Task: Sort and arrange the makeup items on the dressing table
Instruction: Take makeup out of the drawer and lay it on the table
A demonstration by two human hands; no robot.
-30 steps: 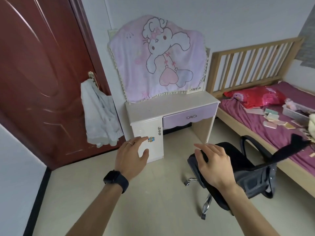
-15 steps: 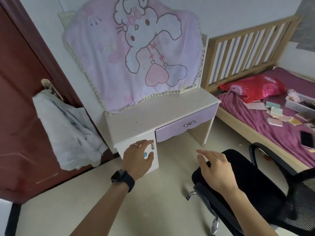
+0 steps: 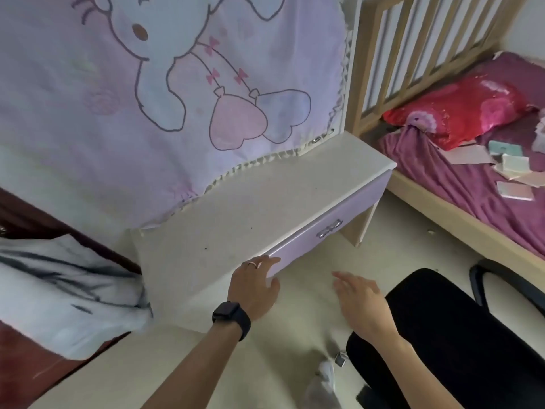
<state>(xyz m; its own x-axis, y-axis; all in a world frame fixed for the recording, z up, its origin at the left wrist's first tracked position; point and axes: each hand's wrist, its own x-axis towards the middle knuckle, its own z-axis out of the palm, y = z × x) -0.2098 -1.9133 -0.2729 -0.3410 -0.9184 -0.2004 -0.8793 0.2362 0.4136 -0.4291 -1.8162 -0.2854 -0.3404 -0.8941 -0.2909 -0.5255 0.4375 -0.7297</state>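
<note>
Soft daylight, motion blur, wide-angle warp

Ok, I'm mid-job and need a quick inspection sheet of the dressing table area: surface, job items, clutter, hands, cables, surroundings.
Surface: dressing table top is bare, with a few small specks; purple drawer shut.
Job's things: no makeup on the table; small flat boxes lie on the bed, contents unclear.
Clutter: white cloth hangs at the door, left of the table.
Hands: left hand at the table's front edge, empty; right hand open in the air, empty.
Cables: nothing seen.
Surroundings: cartoon cloth hangs behind the table; black chair at right; bed with red pillow.
</note>
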